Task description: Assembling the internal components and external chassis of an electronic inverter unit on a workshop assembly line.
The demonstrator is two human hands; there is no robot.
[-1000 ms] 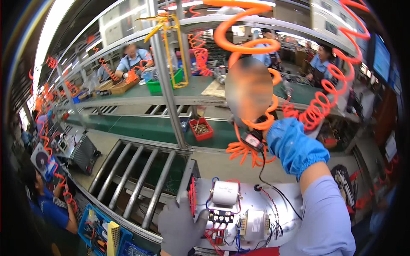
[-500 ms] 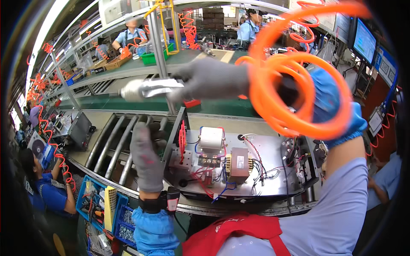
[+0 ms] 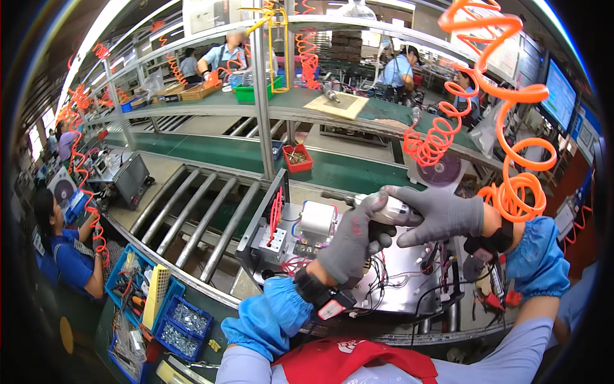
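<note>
Both my gloved hands meet over an open metal chassis (image 3: 390,291). A silver air screwdriver (image 3: 398,212) lies level between them, its dark tip pointing left. My right hand (image 3: 444,214) is closed around its rear end, and my left hand (image 3: 352,243) is curled around its front part. Under them the chassis bears a white cylindrical part (image 3: 318,219), a terminal block (image 3: 274,240), red cables and loose wiring. My left hand mostly covers the transformer. An orange coiled hose (image 3: 526,153) hangs down beside my right wrist.
Metal rollers (image 3: 192,221) run left of the chassis. Blue bins of screws (image 3: 185,326) and a blue tool tray (image 3: 131,281) stand at lower left. Across the line are a red bin (image 3: 297,158) and a green bin (image 3: 252,91). Other people work at left and far back.
My right hand has swung the screwdriver back to the right and lower. My left hand has moved right from beside the rollers onto the tool. The hose has dropped away from the view's middle.
</note>
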